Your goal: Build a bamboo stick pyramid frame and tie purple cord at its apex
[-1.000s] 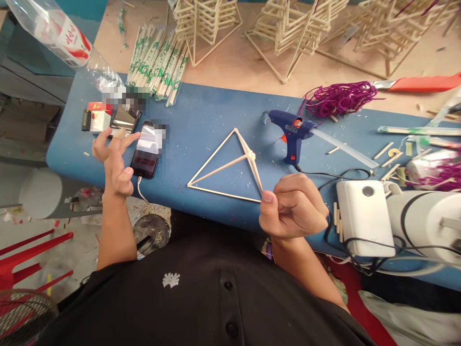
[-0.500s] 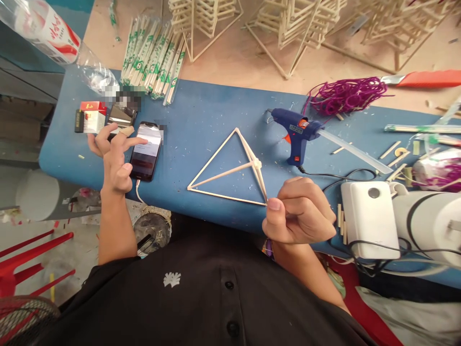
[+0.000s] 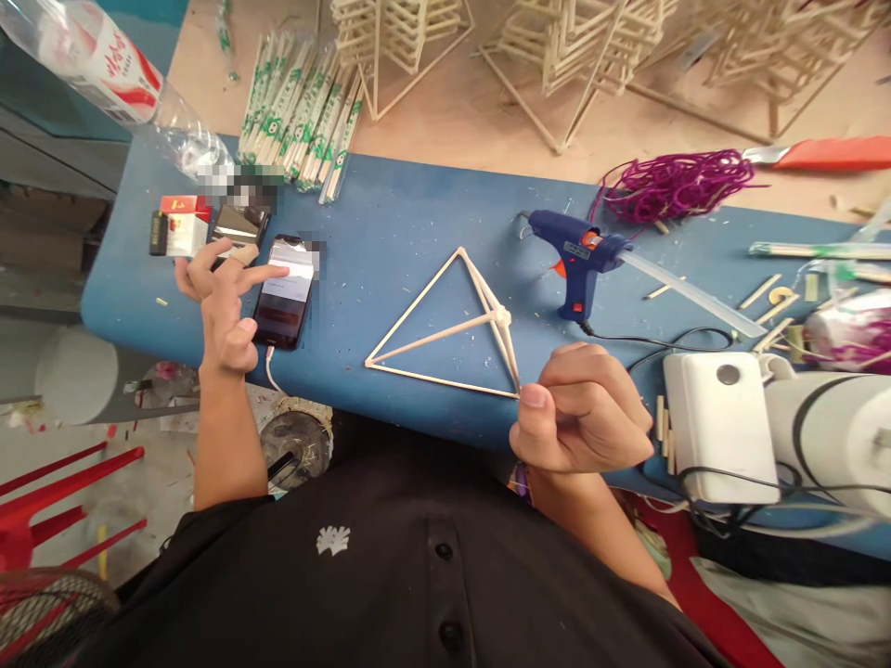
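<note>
The stick frame [image 3: 432, 340] is at the middle of the blue worktop [image 3: 418, 204], with a pale lump [image 3: 501, 317] where some sticks meet. The right hand [image 3: 588, 413] is curled up tight, pinching 1 corner of the frame by the thumb. The left hand [image 3: 226, 315] is loose and holds nothing. It has 1 finger out over the phone [image 3: 284, 311]; I can't tell if it touches. Past the frame, on the right, are a glue gun [image 3: 574, 250] and purple string [image 3: 678, 186]. 3 stick towers [image 3: 396, 37] stand at the back.
</note>
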A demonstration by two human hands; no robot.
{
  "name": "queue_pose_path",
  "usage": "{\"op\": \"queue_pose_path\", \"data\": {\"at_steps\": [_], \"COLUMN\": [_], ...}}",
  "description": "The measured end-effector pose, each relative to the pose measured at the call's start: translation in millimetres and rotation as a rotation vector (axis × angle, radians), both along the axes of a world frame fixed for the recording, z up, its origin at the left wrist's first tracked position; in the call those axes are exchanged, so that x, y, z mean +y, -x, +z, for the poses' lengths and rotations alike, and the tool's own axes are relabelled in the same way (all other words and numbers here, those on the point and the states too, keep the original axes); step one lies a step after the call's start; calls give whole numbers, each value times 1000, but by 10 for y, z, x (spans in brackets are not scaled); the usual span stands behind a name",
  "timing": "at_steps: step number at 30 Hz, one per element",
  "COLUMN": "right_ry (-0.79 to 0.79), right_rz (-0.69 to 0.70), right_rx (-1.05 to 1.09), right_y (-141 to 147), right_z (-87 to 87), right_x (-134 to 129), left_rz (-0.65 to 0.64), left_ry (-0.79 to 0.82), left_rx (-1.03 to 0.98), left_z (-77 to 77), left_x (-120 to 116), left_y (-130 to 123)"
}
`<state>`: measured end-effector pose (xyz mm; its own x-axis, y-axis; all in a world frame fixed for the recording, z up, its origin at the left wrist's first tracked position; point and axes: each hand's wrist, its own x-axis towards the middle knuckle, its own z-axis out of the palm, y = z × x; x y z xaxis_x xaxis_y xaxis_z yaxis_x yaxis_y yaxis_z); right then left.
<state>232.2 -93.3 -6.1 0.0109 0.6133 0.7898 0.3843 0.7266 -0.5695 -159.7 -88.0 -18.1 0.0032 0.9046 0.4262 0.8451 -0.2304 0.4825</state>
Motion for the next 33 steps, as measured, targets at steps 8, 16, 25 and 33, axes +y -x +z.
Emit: {"op": "queue_pose_path", "data": {"at_steps": [8, 16, 25, 33], "right_ry": [-4, 12, 30, 16], "right_rz": [-4, 2, 11, 20], "right_rx": [-5, 16, 56, 39], "right_y": [-5, -16, -19, -15], "right_z": [-12, -12, -7, -1], "right_x": [-3, -5, 6, 14], "left_rz": [15, 65, -13, -170], "left_ry": [25, 69, -101, -39], "left_rx": [72, 87, -27, -14], "left_z": [3, 8, -69, -48], "left_x": [16, 27, -3, -7], "left_y": [11, 7, 91, 133]}}
